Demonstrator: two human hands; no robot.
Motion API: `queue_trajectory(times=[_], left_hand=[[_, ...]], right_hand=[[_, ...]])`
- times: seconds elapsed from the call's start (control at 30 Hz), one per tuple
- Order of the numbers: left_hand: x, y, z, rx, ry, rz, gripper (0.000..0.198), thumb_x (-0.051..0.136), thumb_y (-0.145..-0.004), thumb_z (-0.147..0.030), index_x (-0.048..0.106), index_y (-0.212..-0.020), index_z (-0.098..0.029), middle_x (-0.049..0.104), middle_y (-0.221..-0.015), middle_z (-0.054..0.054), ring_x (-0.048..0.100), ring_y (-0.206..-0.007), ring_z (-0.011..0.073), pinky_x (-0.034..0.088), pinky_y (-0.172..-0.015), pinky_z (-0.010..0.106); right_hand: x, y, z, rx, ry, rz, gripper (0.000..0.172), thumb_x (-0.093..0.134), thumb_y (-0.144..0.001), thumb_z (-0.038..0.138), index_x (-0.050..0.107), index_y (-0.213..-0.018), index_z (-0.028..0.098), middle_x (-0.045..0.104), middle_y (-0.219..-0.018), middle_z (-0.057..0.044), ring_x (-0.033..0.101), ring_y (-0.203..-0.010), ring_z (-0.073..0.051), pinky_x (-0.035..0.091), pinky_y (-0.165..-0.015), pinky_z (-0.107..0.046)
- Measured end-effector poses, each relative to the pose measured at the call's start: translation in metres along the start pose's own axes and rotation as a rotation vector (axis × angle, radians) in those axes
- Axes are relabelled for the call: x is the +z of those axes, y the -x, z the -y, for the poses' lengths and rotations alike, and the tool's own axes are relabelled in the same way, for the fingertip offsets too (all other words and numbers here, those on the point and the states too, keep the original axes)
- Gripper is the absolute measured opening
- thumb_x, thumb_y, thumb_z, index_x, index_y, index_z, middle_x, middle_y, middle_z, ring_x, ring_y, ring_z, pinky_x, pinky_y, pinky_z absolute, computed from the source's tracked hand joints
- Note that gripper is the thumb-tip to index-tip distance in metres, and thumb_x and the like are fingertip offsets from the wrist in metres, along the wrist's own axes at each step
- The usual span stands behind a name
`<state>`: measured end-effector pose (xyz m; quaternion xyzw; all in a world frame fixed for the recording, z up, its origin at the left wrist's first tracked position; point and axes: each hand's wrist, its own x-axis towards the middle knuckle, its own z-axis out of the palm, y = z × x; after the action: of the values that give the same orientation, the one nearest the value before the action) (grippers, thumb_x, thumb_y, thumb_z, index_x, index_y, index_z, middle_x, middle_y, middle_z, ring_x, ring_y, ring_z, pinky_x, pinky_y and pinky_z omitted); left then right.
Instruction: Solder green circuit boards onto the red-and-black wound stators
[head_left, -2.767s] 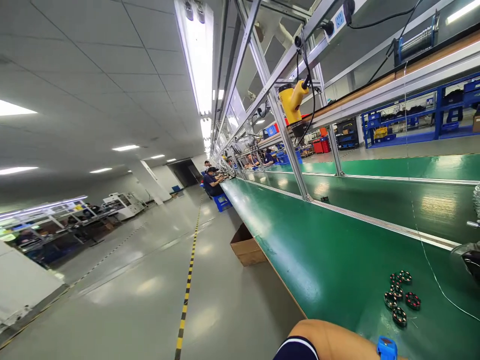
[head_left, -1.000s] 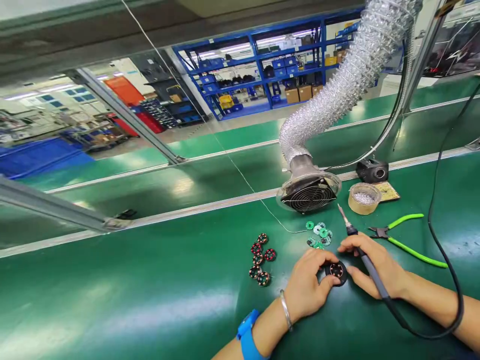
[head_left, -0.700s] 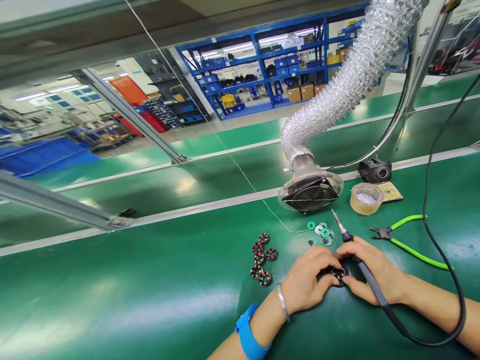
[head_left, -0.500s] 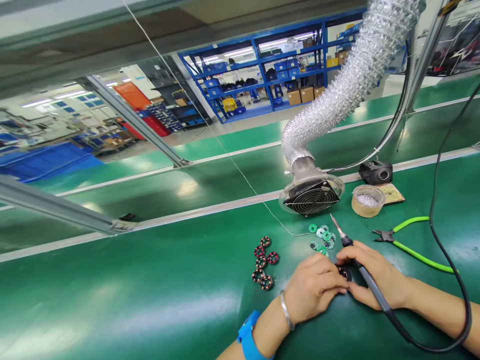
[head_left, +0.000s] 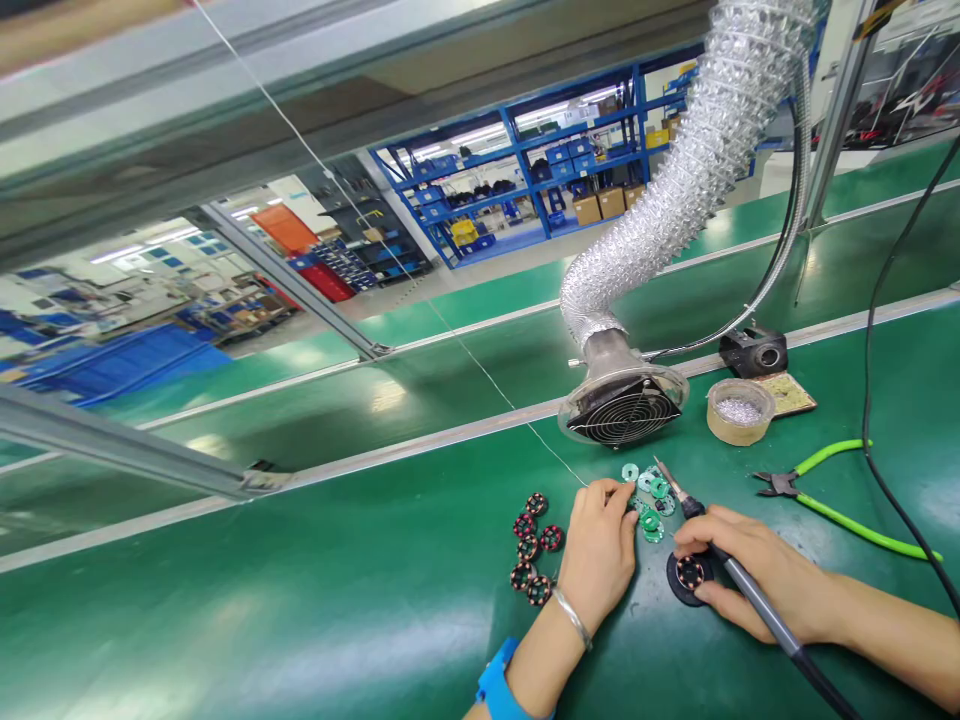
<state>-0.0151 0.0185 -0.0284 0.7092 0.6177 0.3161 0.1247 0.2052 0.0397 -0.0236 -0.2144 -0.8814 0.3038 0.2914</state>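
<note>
My left hand (head_left: 600, 548) reaches forward, its fingertips pinched together where the thin solder wire (head_left: 480, 365) ends, beside a small heap of green ring boards (head_left: 649, 497). My right hand (head_left: 752, 580) grips a soldering iron (head_left: 679, 495) like a pen, tip pointing up over the green rings. The same hand's thumb and fingers rest against a black round holder (head_left: 688, 576) that carries one wound coil part. Several more red-and-black coil parts (head_left: 532, 545) lie just left of my left hand on the green belt (head_left: 300, 600).
A fume fan (head_left: 626, 410) on a silver hose stands behind the rings. To the right lie a tape roll (head_left: 739, 410), a black iron stand (head_left: 754, 352) and green-handled cutters (head_left: 832, 492). The iron's black cable (head_left: 870, 400) loops at the right.
The view swung from the factory aisle down to the bench. My left hand let go of the black holder and moved up-left to the wire end; the holder now shows fully.
</note>
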Motion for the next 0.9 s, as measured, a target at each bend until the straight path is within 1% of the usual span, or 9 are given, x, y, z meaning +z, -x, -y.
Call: queue_trajectory(times=[0.17,0.27,0.37,0.47,0.6,0.7,0.73,0.83,0.9], left_hand=[[-0.004,-0.002,-0.001,-0.049,0.060,-0.003,0.014,0.060,-0.081,-0.011,0.067,-0.091,-0.018,0.066,-0.094,0.007,0.059,-0.092,0.0242,0.048,-0.085,0.040],[-0.010,0.000,-0.008,-0.125,0.138,-0.028,0.007,0.057,-0.085,-0.018,0.063,-0.082,-0.018,0.064,-0.078,0.003,0.059,-0.074,0.0183,0.049,-0.069,0.030],[-0.013,0.007,-0.023,-0.341,0.508,-0.021,0.008,0.060,-0.082,-0.024,0.058,-0.079,-0.017,0.056,-0.064,-0.002,0.050,-0.056,0.0112,0.041,-0.053,0.021],[-0.013,0.016,-0.042,-0.510,0.832,0.057,0.019,0.068,-0.074,-0.027,0.052,-0.072,-0.017,0.047,-0.056,-0.007,0.039,-0.049,0.0070,0.033,-0.048,0.018],[-0.015,0.026,-0.057,-0.548,0.951,0.183,0.027,0.071,-0.072,-0.033,0.050,-0.067,-0.017,0.046,-0.056,-0.006,0.038,-0.050,0.0066,0.032,-0.050,0.018],[-0.020,0.027,-0.056,-0.373,0.817,0.201,0.016,0.066,-0.077,-0.029,0.056,-0.074,-0.016,0.057,-0.068,0.000,0.047,-0.059,0.0108,0.040,-0.057,0.023],[-0.020,0.026,-0.054,-0.258,0.726,0.187,0.012,0.066,-0.076,-0.026,0.060,-0.081,-0.016,0.062,-0.077,0.003,0.053,-0.066,0.0136,0.044,-0.062,0.025],[-0.017,0.024,-0.043,0.152,0.436,0.136,0.035,0.070,-0.072,-0.019,0.064,-0.107,-0.019,0.065,-0.105,0.009,0.058,-0.092,0.0220,0.049,-0.081,0.035],[-0.011,0.024,-0.035,0.387,0.302,0.118,0.031,0.068,-0.078,-0.018,0.065,-0.110,-0.021,0.067,-0.101,0.007,0.059,-0.092,0.0209,0.049,-0.082,0.035]], right_hand=[[-0.001,0.003,-0.006,-0.044,0.022,-0.019,0.031,0.058,-0.081,0.010,0.050,-0.108,0.021,0.066,-0.092,-0.004,0.058,-0.076,-0.017,0.049,-0.066,-0.027],[-0.002,0.003,-0.007,-0.046,0.003,-0.020,0.033,0.060,-0.078,0.015,0.051,-0.109,0.021,0.066,-0.091,-0.004,0.060,-0.077,-0.018,0.051,-0.067,-0.029],[0.002,-0.001,0.000,-0.063,0.064,-0.188,0.040,0.062,-0.078,0.021,0.051,-0.116,0.021,0.068,-0.097,-0.006,0.063,-0.082,-0.021,0.053,-0.072,-0.034],[0.010,-0.008,0.012,-0.130,0.167,-0.411,0.036,0.061,-0.083,0.018,0.050,-0.117,0.021,0.070,-0.101,-0.009,0.065,-0.083,-0.022,0.054,-0.075,-0.037],[0.013,-0.015,0.025,-0.289,0.231,-0.452,0.030,0.054,-0.086,0.005,0.053,-0.113,0.018,0.071,-0.096,-0.009,0.066,-0.080,-0.019,0.055,-0.076,-0.035],[0.001,-0.017,0.024,-0.290,0.253,-0.418,0.034,0.053,-0.086,0.004,0.053,-0.117,0.019,0.071,-0.094,-0.008,0.067,-0.081,-0.019,0.056,-0.075,-0.033],[-0.005,-0.016,0.021,-0.259,0.247,-0.401,0.035,0.053,-0.086,0.006,0.052,-0.119,0.019,0.071,-0.095,-0.008,0.067,-0.082,-0.019,0.056,-0.075,-0.033],[-0.024,-0.012,0.011,-0.131,0.211,-0.311,0.036,0.054,-0.086,0.011,0.052,-0.121,0.020,0.070,-0.100,-0.007,0.065,-0.085,-0.020,0.055,-0.076,-0.033],[-0.032,-0.008,0.006,-0.061,0.173,-0.196,0.037,0.053,-0.084,0.010,0.052,-0.120,0.020,0.068,-0.100,-0.006,0.063,-0.084,-0.019,0.054,-0.076,-0.032]])
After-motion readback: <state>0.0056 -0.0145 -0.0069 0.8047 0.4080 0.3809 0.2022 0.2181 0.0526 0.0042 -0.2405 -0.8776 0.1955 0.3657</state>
